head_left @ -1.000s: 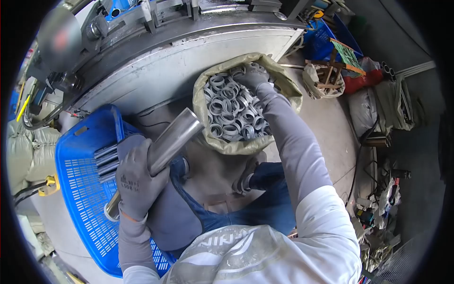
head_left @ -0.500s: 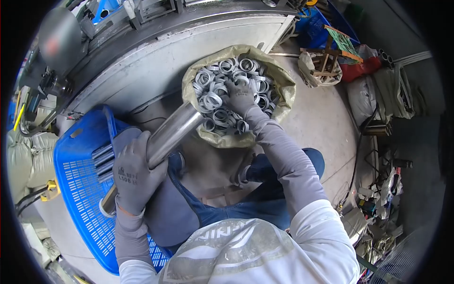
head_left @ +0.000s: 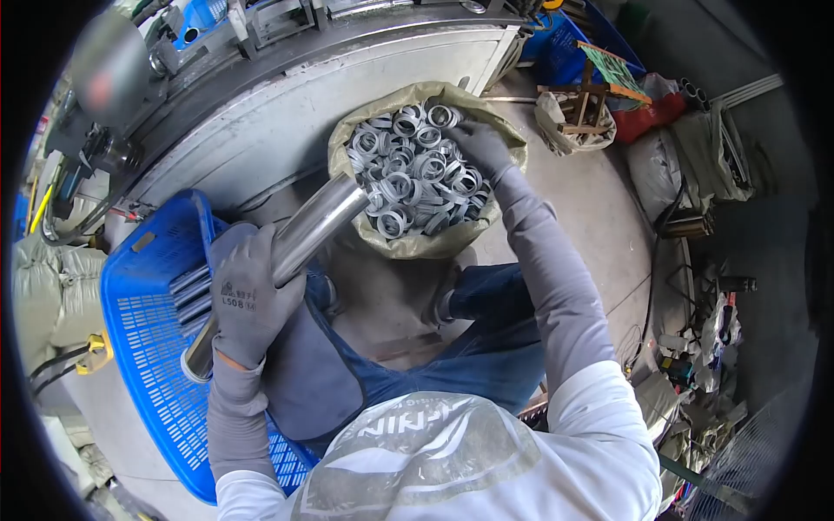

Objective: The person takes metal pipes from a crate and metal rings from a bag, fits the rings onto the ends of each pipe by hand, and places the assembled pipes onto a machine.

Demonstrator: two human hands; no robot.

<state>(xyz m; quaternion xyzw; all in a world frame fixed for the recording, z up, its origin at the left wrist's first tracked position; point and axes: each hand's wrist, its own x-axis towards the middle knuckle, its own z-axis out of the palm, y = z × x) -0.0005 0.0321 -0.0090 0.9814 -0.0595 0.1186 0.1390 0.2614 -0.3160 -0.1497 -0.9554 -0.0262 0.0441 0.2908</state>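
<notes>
My left hand, in a grey work glove, is wrapped around a shiny metal pipe. The pipe slants up to the right, its upper end touching or just in front of the sack's left side. An open woven sack stands ahead of me, filled with loose grey metal rings. At the sack's upper right, my right hand, gloved too, reaches in over the rings near the rim. Motion smears its fingers, so whether it holds a ring does not show.
A blue plastic basket with several metal tubes inside stands at my left. Beyond the sack runs a metal bench. A small wooden stool and bundled bags lie to the right.
My right hand has moved from the middle of the rings up and right to the sack's far right rim. The left hand still grips the pipe in nearly the same place.
</notes>
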